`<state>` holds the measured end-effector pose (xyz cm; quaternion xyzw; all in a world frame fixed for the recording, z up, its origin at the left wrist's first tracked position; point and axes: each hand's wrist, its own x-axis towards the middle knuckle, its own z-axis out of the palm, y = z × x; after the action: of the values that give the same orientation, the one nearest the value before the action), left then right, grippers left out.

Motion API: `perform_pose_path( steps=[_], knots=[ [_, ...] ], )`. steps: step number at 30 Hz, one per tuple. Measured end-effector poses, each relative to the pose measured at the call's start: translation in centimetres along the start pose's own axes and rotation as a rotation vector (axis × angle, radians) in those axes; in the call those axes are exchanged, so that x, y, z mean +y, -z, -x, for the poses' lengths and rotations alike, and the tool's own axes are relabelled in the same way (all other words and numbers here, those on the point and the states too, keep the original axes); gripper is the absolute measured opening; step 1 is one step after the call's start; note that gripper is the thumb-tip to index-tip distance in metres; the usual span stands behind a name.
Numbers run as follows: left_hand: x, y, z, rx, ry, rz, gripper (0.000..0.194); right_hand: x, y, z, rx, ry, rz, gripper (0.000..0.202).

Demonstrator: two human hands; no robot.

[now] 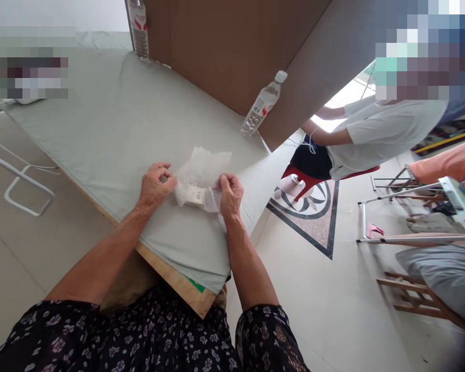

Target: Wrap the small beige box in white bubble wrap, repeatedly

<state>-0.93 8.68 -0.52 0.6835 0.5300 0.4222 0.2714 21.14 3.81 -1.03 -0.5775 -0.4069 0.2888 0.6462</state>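
A small pale box (195, 196) with a dark printed patch sits in crumpled, translucent white wrapping (207, 166) on the cloth-covered tabletop (96, 119), between the two hands. The left hand (155, 184) and right hand (230, 194) each pinch an edge of the wrapping, fingers closed on it. A water bottle (261, 107) stands beyond, against a brown panel (225, 46).

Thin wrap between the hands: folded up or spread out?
Spread out, though crumpled: a loose flap of the wrap fans out past the small box, with the left hand and right hand at its sides.
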Motion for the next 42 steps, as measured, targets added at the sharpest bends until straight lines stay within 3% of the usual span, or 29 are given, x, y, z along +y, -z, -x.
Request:
perform_pose_path(
  steps=[5,8,10,12,15,17,19,24,29,30,32,34,37,40,42],
  knots=[
    [-1.2,-0.2,-0.3,0.119,0.061,-0.248,0.004,1.1,1.1,-2.0,0.115,-0.046,0.117,0.017],
    [-1.4,-0.1,-0.4,0.167,0.058,-0.266,0.011,0.6,1.7,-1.9,0.19,0.036,0.263,0.021],
    [-1.0,0.3,-0.2,0.196,-0.014,-0.229,0.019,-0.5,2.2,-1.1,0.244,0.121,0.337,0.025],
    [-0.3,0.7,0.1,0.18,-0.159,-0.175,0.025,-1.8,2.5,0.1,0.218,0.186,0.386,0.027],
    [0.8,0.8,0.8,0.039,-0.391,-0.117,0.041,-3.0,2.3,1.7,0.002,0.227,0.44,0.035],
    [1.2,0.5,1.1,-0.067,-0.446,-0.119,0.055,-3.1,1.9,2.2,-0.127,0.203,0.489,0.045],
    [1.2,0.3,1.2,-0.118,-0.401,-0.134,0.064,-2.8,1.4,2.2,-0.185,0.16,0.536,0.052],
    [1.4,1.2,1.0,-0.087,-0.176,-0.015,0.06,-4.4,1.9,2.8,-0.307,0.199,0.43,0.028],
    [2.1,2.0,1.0,-0.133,-0.084,0.191,0.05,-7.7,4.1,5.3,-0.891,0.113,0.381,0.024],
    [2.1,1.9,0.9,-0.159,-0.069,0.186,0.047,-7.9,4.5,5.7,-0.957,0.08,0.401,0.024],
    [1.7,1.7,0.8,-0.216,-0.034,0.128,0.04,-7.8,4.8,5.9,-0.909,0.049,0.447,0.022],
    [1.3,1.5,0.6,-0.235,-0.03,0.049,0.034,-7.2,4.5,5.5,-0.706,0.091,0.509,0.021],
    [0.8,1.3,0.4,-0.24,-0.166,-0.088,0.035,-6.2,2.7,4.2,-0.491,0.241,0.661,0.03],
    [0.5,1.3,0.4,-0.372,-0.317,-0.226,0.051,-5.0,0.7,3.1,-0.538,0.279,0.81,0.054],
    [0.3,1.2,0.5,-0.457,-0.341,-0.293,0.061,-4.2,0.4,2.4,-0.546,0.264,0.82,0.052]
  ],
)
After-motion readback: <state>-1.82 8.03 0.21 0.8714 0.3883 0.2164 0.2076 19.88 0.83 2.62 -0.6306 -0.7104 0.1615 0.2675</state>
